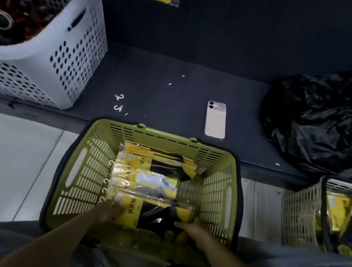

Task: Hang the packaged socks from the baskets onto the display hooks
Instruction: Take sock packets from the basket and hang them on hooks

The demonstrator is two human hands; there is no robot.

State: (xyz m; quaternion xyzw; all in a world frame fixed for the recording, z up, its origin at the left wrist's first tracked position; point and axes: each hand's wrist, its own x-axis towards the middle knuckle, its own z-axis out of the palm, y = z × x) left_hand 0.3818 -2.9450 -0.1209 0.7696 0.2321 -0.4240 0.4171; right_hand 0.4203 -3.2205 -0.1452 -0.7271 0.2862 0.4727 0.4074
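Inside green basket (pixel 169 138), left hand (pixel 109 212), right hand (pixel 188 228) grip sock pack (pixel 151 213) ends.

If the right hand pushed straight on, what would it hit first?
The nearest sock pack in the green basket, which the right hand holds now. Beyond it, likely the white-sock pack; depth unclear.

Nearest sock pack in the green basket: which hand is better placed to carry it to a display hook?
Probably left. The left hand sits at the sock pack's yellow header end, beside its white hanger hook; the right hand is at the toe end.
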